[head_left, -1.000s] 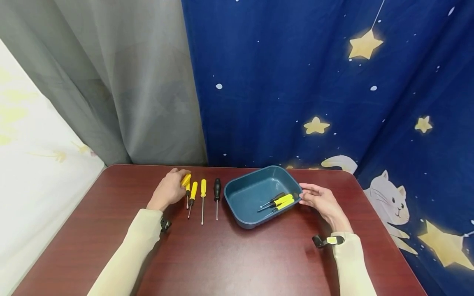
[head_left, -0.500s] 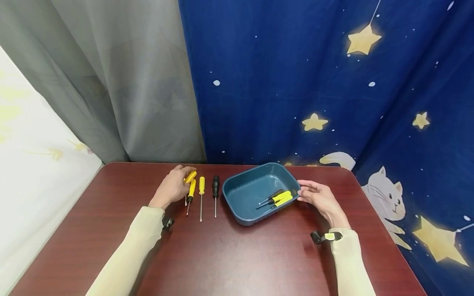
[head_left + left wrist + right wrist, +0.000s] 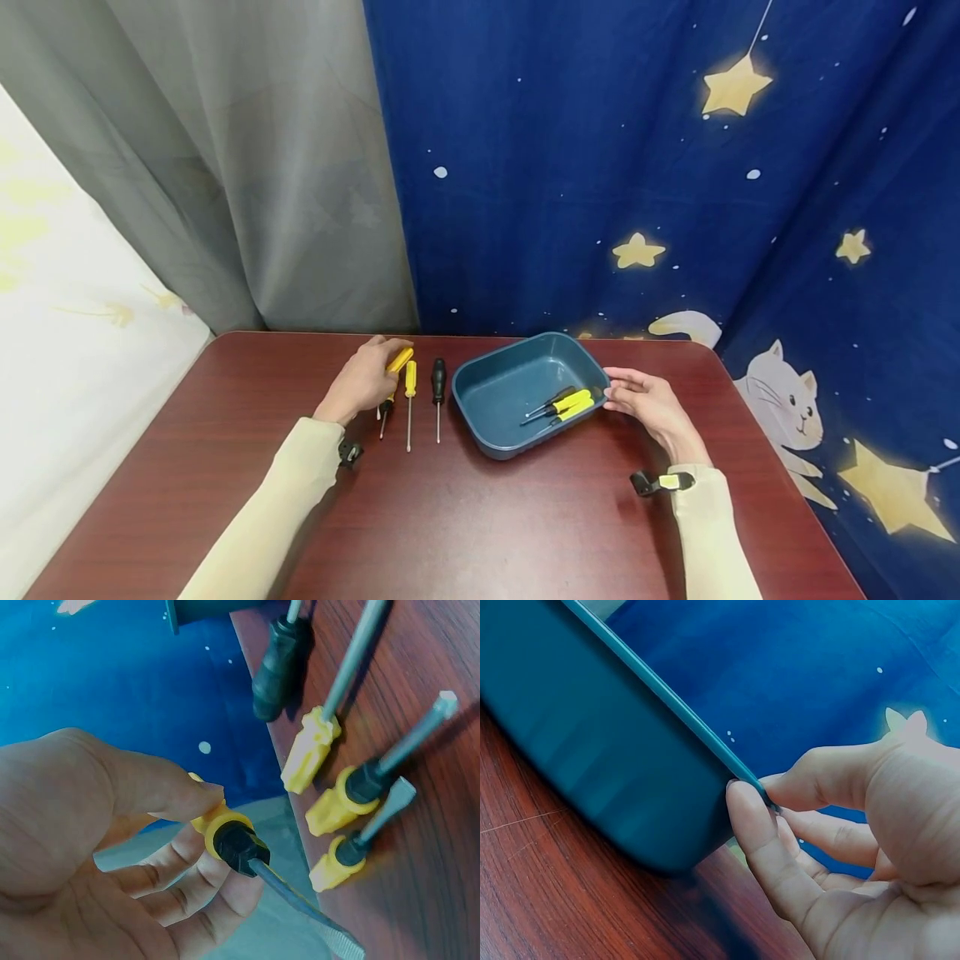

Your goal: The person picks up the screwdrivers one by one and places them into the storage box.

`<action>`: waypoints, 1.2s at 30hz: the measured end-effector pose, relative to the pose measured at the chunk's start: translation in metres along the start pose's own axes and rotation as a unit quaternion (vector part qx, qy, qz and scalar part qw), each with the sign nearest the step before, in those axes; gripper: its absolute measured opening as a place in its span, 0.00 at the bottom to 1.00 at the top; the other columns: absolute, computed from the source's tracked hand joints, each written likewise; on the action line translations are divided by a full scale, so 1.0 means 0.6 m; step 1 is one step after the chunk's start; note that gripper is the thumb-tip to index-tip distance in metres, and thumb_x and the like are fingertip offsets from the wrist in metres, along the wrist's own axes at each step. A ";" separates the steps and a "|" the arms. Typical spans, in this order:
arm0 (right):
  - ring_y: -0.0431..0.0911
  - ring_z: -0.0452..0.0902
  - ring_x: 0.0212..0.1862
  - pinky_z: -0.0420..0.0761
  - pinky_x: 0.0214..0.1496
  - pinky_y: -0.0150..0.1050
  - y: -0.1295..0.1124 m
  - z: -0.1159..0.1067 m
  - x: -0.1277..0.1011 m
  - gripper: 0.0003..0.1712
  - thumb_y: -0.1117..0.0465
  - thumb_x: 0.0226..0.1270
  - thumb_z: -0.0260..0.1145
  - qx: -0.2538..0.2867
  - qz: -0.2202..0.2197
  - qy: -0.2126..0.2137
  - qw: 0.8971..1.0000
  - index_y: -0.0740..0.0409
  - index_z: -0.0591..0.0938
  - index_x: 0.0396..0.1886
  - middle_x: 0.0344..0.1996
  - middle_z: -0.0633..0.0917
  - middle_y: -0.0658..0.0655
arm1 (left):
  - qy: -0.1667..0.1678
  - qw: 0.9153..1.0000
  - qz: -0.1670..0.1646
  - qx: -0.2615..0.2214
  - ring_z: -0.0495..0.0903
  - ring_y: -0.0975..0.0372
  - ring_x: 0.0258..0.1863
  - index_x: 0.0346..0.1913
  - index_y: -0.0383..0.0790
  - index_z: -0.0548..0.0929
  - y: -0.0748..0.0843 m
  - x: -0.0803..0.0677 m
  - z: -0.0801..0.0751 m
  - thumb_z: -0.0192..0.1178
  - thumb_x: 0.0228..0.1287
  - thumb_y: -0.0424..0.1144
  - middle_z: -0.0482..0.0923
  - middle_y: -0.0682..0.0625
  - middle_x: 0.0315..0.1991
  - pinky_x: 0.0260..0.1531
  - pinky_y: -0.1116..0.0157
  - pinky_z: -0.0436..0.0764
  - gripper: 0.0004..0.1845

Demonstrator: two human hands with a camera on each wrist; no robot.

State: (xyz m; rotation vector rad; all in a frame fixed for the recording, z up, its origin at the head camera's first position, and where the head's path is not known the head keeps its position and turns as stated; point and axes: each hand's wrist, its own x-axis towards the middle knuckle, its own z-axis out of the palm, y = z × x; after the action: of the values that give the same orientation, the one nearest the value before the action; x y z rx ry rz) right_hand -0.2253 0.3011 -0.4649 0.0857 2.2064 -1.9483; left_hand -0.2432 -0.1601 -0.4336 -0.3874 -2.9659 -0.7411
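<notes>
Behind the dark red counter (image 3: 450, 517) hung a grey curtain (image 3: 247, 167) and, beside it, a blue curtain (image 3: 637, 167) with yellow stars and a white cat.

Left of the blue tray (image 3: 501, 447), the left hand (image 3: 365, 379) had its thumb and fingers curled round a yellow-handled screwdriver (image 3: 398, 362). The wrist view showed that screwdriver (image 3: 225, 832) lifted off the counter, its black collar and flat blade sticking out past the fingers (image 3: 187, 881).

Between that hand and the tray, more screwdrivers lay in a row on the counter, their blades pointing toward the person. Two short yellow ones (image 3: 341, 802) lay closest to the hand, partly hidden under it in the head view. Next came a long yellow screwdriver (image 3: 409, 385), then a black screwdriver (image 3: 438, 382) just beside the tray's left wall.

Inside the tray, near its right end, lay a few small screwdrivers (image 3: 566, 406), yellow and black.

At the right end of the tray, the right hand (image 3: 649, 402) pinched the rim. The wrist view showed the thumb (image 3: 761, 840) pressed on the tray's outer wall (image 3: 592, 765) and a finger over the top edge.
</notes>
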 end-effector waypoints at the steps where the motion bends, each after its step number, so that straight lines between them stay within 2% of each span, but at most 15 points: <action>1: 0.40 0.87 0.39 0.87 0.48 0.36 0.000 0.000 0.000 0.29 0.72 0.70 0.62 0.000 0.001 0.000 1.000 0.70 0.72 0.70 0.49 0.84 0.67 | 0.002 1.000 0.003 -0.001 0.79 0.51 0.42 0.67 0.40 0.78 0.003 0.000 0.001 0.57 0.59 0.26 0.78 0.38 0.56 0.47 0.51 0.82 0.30; 9: 0.39 0.87 0.40 0.87 0.50 0.37 0.002 -0.003 -0.002 0.29 0.71 0.71 0.62 -0.008 -0.001 0.000 1.000 0.69 0.71 0.71 0.48 0.84 0.65 | 0.004 1.000 0.025 -0.018 0.79 0.53 0.38 0.66 0.41 0.80 0.027 0.007 0.003 0.57 0.59 0.25 0.79 0.40 0.50 0.43 0.55 0.83 0.29; 16: 0.39 0.87 0.39 0.87 0.49 0.36 0.001 -0.002 -0.002 0.29 0.72 0.71 0.62 -0.004 0.000 0.000 1.000 0.70 0.71 0.71 0.49 0.83 0.66 | -0.010 0.999 0.031 -0.030 0.78 0.53 0.37 0.67 0.43 0.79 0.048 0.011 0.003 0.57 0.58 0.25 0.79 0.41 0.49 0.38 0.58 0.81 0.31; 21: 0.40 0.87 0.39 0.87 0.48 0.36 0.000 0.000 -0.001 0.29 0.72 0.70 0.62 0.003 0.001 0.000 1.000 0.70 0.72 0.70 0.48 0.84 0.66 | -0.013 0.999 0.047 -0.023 0.79 0.54 0.40 0.67 0.44 0.80 0.059 0.011 0.004 0.56 0.58 0.25 0.79 0.43 0.49 0.44 0.56 0.81 0.31; 31: 0.38 0.86 0.37 0.87 0.46 0.33 0.000 -0.001 -0.005 0.31 0.74 0.69 0.64 0.012 -0.008 -0.004 1.000 0.73 0.70 0.71 0.41 0.85 0.57 | -0.022 0.996 0.081 -0.021 0.80 0.53 0.44 0.66 0.43 0.80 0.082 0.016 0.011 0.57 0.59 0.25 0.80 0.43 0.52 0.51 0.52 0.82 0.30; 36: 0.37 0.86 0.37 0.87 0.47 0.34 -0.001 -0.001 -0.006 0.31 0.74 0.69 0.64 0.012 -0.009 -0.005 1.000 0.73 0.69 0.71 0.40 0.84 0.55 | -0.040 0.996 0.080 -0.024 0.80 0.54 0.46 0.67 0.45 0.79 0.099 0.018 0.011 0.59 0.60 0.26 0.79 0.45 0.53 0.53 0.53 0.82 0.30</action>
State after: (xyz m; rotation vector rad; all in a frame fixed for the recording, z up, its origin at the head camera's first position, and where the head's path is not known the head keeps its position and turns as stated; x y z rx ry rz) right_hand -0.2218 0.3021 -0.4637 0.0591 2.1854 -1.9800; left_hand -0.2382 -0.1039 -0.4114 -0.6644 -2.9484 -0.7972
